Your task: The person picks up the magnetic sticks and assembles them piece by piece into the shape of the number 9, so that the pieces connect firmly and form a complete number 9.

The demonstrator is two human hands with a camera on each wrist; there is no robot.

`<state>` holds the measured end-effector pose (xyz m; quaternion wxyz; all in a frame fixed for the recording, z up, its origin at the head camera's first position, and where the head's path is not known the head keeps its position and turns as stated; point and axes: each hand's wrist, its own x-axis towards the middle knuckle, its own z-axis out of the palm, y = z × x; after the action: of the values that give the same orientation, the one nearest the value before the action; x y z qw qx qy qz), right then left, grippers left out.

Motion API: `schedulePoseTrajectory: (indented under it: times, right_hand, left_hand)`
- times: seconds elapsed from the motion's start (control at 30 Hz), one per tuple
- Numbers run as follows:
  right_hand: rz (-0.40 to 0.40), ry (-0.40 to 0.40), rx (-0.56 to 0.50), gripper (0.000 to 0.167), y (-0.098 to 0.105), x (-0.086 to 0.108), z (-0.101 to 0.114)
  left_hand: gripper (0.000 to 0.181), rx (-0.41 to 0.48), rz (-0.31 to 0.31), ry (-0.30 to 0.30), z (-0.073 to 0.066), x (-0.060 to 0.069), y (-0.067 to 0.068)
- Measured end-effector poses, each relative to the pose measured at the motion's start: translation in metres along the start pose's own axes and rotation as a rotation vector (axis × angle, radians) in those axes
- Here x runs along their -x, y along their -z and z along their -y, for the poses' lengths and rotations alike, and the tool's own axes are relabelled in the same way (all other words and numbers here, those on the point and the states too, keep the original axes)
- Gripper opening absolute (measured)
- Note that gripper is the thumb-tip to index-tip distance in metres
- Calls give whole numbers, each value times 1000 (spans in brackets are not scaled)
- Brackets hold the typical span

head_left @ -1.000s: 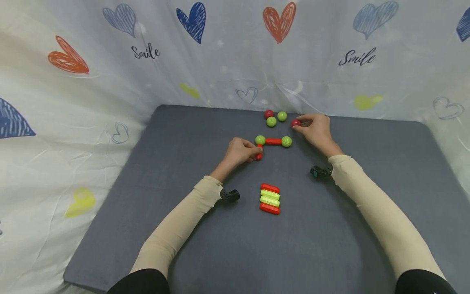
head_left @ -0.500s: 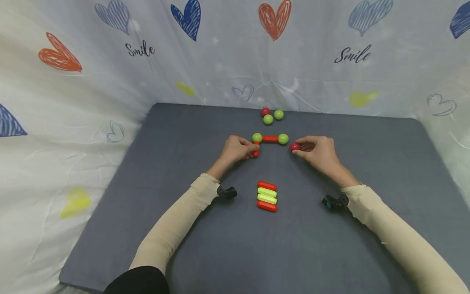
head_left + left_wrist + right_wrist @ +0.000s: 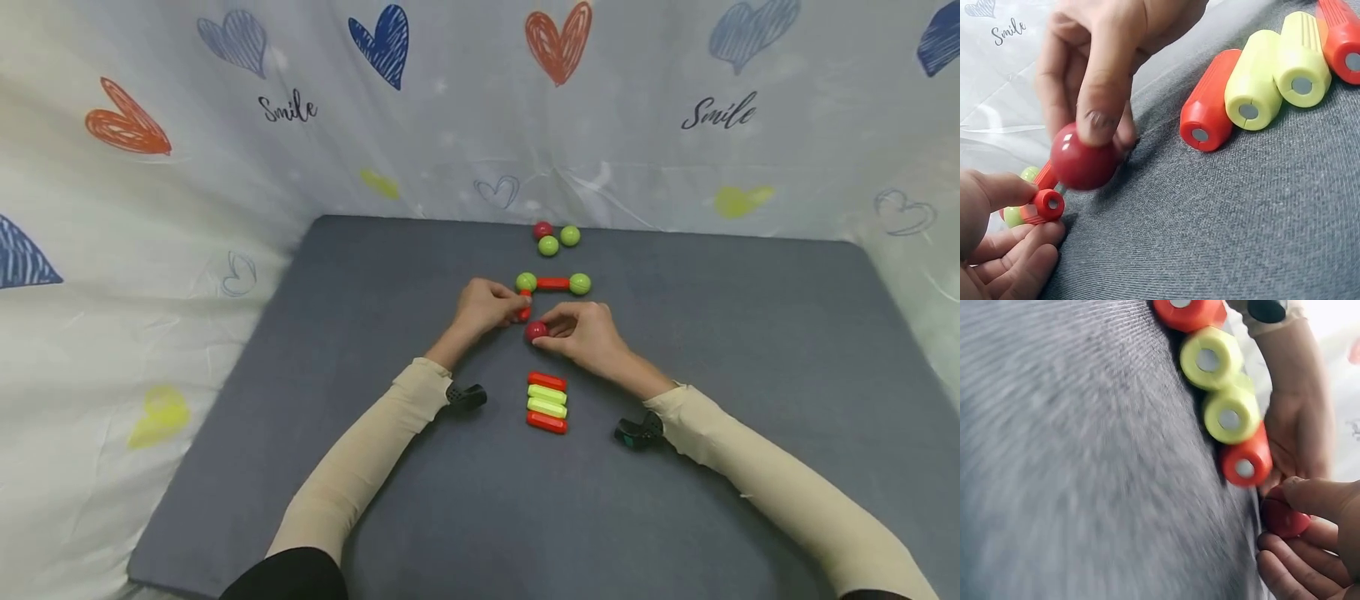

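Observation:
My left hand (image 3: 483,307) pinches a red rod (image 3: 1047,205), whose far end meets a green ball (image 3: 527,282). From that ball a second red rod (image 3: 553,284) runs right to another green ball (image 3: 580,284). My right hand (image 3: 588,335) holds a dark red ball (image 3: 536,332) between thumb and fingers, just below the near end of the pinched rod. In the left wrist view the ball (image 3: 1085,157) hangs close to the rod's metal-tipped end, and whether they touch cannot be told. The right wrist view shows the red ball (image 3: 1285,514) in my fingers.
Two red and two yellow-green rods (image 3: 547,400) lie side by side nearer me on the grey table (image 3: 420,517). Toward the back edge sit a red ball (image 3: 542,230) and two green balls (image 3: 548,245). A printed white sheet (image 3: 450,108) rises behind.
My right hand has carried the red ball from near the back balls toward me and then left, to the near end of the pinched rod. My left hand keeps its hold.

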<state>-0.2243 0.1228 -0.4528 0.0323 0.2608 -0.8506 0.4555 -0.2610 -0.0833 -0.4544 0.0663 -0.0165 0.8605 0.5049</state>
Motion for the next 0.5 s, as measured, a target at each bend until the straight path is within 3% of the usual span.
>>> schedulePoseTrajectory:
  times: [0.23, 0.5]
  right_hand:
    - [-15, 26, -11, 25, -14, -6, -1]
    - [-38, 10, -16, 25, -17, -9, -3]
  left_hand:
    - [24, 0, -9, -7, 6, 0, -1]
    - [25, 13, 7, 8, 3, -1, -1]
